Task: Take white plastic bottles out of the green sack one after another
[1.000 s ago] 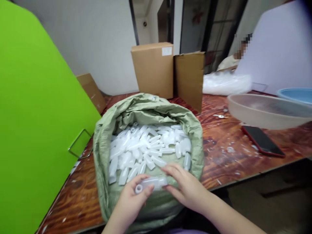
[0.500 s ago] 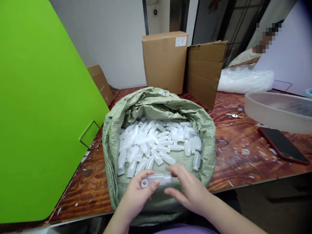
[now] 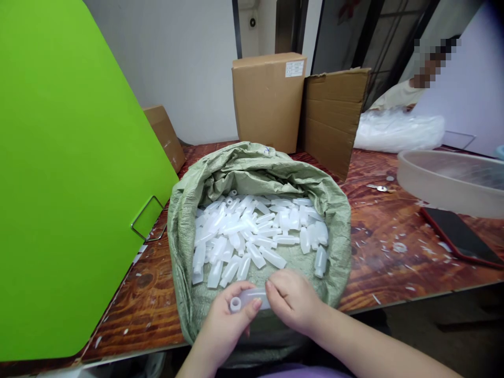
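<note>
Translucent white plastic bottle (image 3: pixel 256 297), gripped two-handed
Left hand (image 3: pixel 228 321) pinches its mouth end between thumb and fingers; right hand (image 3: pixel 296 300) curls fingers around the opposite end.

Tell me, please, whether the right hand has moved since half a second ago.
Yes, the right hand has shifted slightly left, judged against the green sack, and closed over one end of the white tube in the left hand.
</note>
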`<state>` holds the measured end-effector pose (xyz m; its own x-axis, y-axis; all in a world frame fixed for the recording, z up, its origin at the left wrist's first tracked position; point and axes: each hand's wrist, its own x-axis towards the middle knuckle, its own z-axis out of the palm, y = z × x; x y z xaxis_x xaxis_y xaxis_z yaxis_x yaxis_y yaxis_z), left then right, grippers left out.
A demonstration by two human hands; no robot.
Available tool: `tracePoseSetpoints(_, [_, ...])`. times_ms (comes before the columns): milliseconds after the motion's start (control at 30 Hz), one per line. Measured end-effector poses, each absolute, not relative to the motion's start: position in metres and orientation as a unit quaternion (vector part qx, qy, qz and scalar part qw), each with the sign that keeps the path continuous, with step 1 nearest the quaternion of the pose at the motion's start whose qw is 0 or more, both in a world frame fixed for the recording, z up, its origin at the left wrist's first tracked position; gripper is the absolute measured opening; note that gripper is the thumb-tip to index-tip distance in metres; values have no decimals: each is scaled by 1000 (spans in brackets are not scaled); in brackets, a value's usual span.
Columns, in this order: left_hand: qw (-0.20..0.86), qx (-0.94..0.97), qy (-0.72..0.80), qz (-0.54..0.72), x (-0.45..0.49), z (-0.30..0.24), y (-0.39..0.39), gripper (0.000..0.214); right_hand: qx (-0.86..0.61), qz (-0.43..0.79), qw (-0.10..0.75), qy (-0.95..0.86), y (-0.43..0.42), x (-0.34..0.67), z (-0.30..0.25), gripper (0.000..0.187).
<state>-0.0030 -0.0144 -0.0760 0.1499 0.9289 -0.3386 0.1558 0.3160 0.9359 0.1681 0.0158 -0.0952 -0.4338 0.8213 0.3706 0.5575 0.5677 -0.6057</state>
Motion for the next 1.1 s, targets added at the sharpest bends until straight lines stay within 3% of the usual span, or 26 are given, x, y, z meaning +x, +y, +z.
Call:
tracePoseSetpoints(100, [517, 504, 599, 346, 0, -74, -19, 43, -478, 376, 265, -749, 20, 159, -100, 41])
tracePoseSetpoints(267, [420, 593, 604, 328, -7, -73, -16, 32, -470, 418, 226, -744, 22, 153, -98, 45])
tracePoseSetpoints(333, [402, 614, 605, 307, -13, -76, -14, 31, -460, 376, 187, -782, 33, 160, -85, 40])
tracePoseSetpoints(467, [380, 613, 630, 289, -22, -84, -14, 33, -577, 160, 88, -796, 91, 200, -53, 26])
tracePoseSetpoints(567, [391, 610, 628, 284, -26, -87, -18, 35, -627, 88, 48, -772, 152, 240, -40, 28])
tracePoseSetpoints(833, [422, 532, 630, 377, -26, -79, -28, 39, -571, 71, -117, -810, 224, 255, -55, 21])
tracePoseSetpoints(1100, [438, 510, 647, 358, -35, -80, -31, 42, -565, 40, -161, -808, 226, 241, -62, 21])
